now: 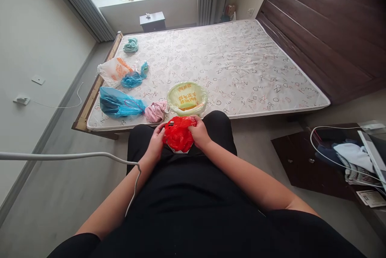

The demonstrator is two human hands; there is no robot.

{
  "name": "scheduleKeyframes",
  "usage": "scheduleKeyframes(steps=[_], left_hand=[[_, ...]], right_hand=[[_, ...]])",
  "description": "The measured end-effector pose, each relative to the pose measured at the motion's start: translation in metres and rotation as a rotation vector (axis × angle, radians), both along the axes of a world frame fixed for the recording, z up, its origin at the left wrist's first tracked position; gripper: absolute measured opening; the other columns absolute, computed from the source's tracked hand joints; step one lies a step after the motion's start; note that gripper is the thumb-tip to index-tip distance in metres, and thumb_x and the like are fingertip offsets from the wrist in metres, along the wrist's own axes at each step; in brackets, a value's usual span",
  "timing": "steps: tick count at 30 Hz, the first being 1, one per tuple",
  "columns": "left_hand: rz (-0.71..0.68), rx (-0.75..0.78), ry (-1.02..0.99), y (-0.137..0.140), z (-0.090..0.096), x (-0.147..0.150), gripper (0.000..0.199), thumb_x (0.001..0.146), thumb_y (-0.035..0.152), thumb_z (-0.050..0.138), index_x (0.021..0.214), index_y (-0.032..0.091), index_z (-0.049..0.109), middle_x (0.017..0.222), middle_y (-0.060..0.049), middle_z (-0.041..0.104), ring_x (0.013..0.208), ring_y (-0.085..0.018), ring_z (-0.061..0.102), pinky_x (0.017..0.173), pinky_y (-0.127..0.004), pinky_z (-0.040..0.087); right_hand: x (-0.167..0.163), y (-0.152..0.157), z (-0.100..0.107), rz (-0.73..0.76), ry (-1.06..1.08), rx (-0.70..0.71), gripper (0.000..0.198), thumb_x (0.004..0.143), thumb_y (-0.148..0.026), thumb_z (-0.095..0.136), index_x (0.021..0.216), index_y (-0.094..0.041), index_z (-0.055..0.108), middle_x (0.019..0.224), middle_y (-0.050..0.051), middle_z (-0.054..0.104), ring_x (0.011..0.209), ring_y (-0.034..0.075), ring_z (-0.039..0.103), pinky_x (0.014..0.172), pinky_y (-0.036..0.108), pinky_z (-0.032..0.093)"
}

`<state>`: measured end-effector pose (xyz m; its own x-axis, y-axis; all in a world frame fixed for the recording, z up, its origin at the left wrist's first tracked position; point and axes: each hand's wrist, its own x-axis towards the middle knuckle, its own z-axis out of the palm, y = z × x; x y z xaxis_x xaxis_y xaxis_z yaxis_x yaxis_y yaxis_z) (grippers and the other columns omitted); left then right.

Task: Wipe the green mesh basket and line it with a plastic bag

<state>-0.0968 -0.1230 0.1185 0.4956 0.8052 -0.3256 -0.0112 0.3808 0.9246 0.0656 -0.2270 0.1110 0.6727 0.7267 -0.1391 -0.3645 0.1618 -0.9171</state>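
The patterned mattress (241, 69) is the biggest thing here, and along its near edge sit a blue plastic bag (114, 103), a lined basin (202, 103) and a bunched pink cloth (155, 112), which is between the other 2. Just short of that edge, over the lap between 2 knees (219, 123), is the crumpled red plastic bag (180, 135). The left hand (156, 139) and right hand (200, 134) grip it from opposite sides, fingers closed on the plastic, the right thumb pressed near its top edge. Such thin film probably handles best with a light, even pinch, spreading folds gently rather than tugging. What the bag holds, if anything, I can't really tell.
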Motion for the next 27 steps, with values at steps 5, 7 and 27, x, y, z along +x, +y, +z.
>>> scheduleKeyframes(steps=[5,7,27], left_hand=[[-0.141,0.068,0.093,-0.014,-0.009,0.008,0.049,0.085,0.052,0.072,0.122,0.019,0.071,0.113,-0.008,0.075,0.099,-0.023,0.070,0.085,-0.032,0.055],[-0.136,0.008,0.125,-0.008,-0.008,0.004,0.058,0.087,0.056,0.068,0.134,0.021,0.064,0.109,-0.008,0.075,0.091,-0.021,0.070,0.073,-0.029,0.055],[0.099,0.444,0.395,0.076,-0.052,-0.094,0.052,0.089,0.041,0.062,0.135,0.019,0.056,0.108,-0.010,0.069,0.093,-0.022,0.070,0.083,-0.038,0.059]], right_hand=[[-0.006,0.003,0.013,-0.134,0.043,-0.012,0.033,0.068,-0.021,0.063,0.101,-0.023,0.060,0.090,-0.001,0.067,0.081,0.017,0.063,0.077,0.030,0.055],[0.004,0.001,0.019,-0.191,0.009,-0.017,0.035,0.070,-0.023,0.061,0.105,-0.023,0.059,0.093,-0.001,0.068,0.083,0.017,0.064,0.079,0.030,0.056],[0.131,0.124,0.025,-0.128,-0.665,-0.370,0.039,0.084,-0.025,0.046,0.123,-0.021,0.051,0.120,0.009,0.065,0.105,0.022,0.063,0.092,0.037,0.054]])
